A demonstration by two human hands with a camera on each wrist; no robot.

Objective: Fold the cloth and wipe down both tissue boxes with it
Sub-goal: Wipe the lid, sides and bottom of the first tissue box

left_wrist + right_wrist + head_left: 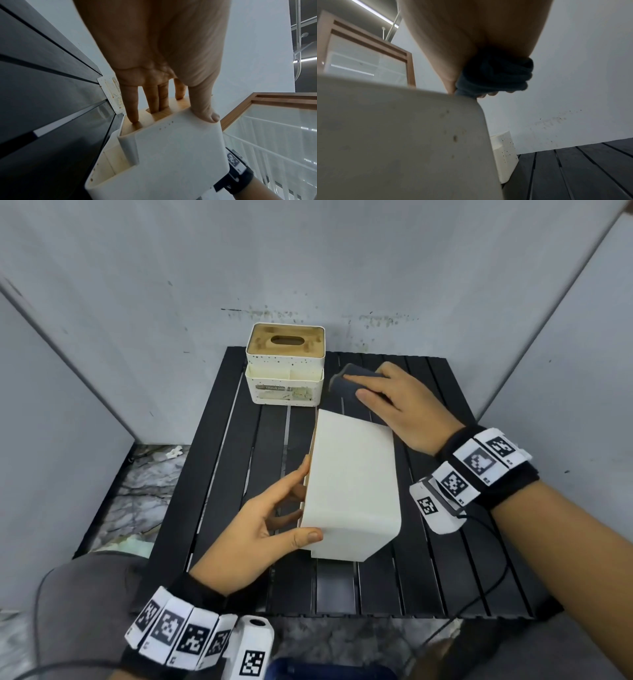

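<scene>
A plain white tissue box (352, 487) lies tipped on its side in the middle of the black slatted table (222, 474). My left hand (274, 518) holds it, thumb on the near white side and fingers on its wooden lid (164, 108). A second, speckled white tissue box (286, 364) with a wooden slotted top stands at the table's back. My right hand (397, 402) grips a folded dark grey cloth (346, 381) just beyond the tipped box's far end, to the right of the speckled box. The cloth (496, 75) bunches in my fingers above the white box (399, 142).
Grey-white walls close in behind and on both sides of the table. Marble-patterned floor (137, 491) shows to the left of the table. A wood-framed panel (257, 108) appears in both wrist views. A cable (493, 587) trails from my right wrist over the table.
</scene>
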